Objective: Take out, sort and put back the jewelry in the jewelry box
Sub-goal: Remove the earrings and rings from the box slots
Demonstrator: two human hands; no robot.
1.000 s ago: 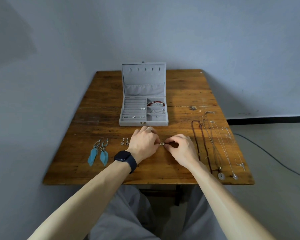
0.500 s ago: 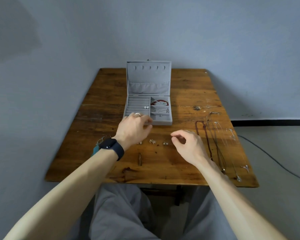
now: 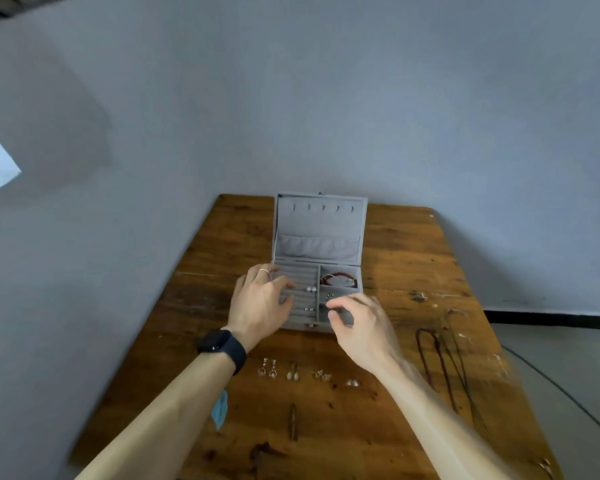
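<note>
The jewelry box (image 3: 321, 233) stands open in the middle of the table (image 3: 413, 258), nearer the far edge than the near one, with its lid upright behind the tray. My left hand (image 3: 260, 303) lies over the left half of the tray, the fingers spread and relaxed across the padded ring rows, gripping nothing. There is a thin ring (image 3: 264, 270) on one finger and a dark watch (image 3: 222, 344) on the wrist. Just right of my fingertips, a pair of pearl studs (image 3: 310, 289) sits in the rows.

My right hand (image 3: 361, 323) hovers at the box's front right corner. Thumb and forefinger curl toward each other, close to a pinch, but the blur keeps me from telling whether anything is between them. A red bracelet (image 3: 336, 279) lies in the rear right compartment.

Between the box and the near edge, small earrings (image 3: 268, 368) lie in a row on the wood. A blue feather earring (image 3: 220, 408) peeks out from under my left forearm. The necklaces (image 3: 440, 368) are stretched out along the right edge.
</note>
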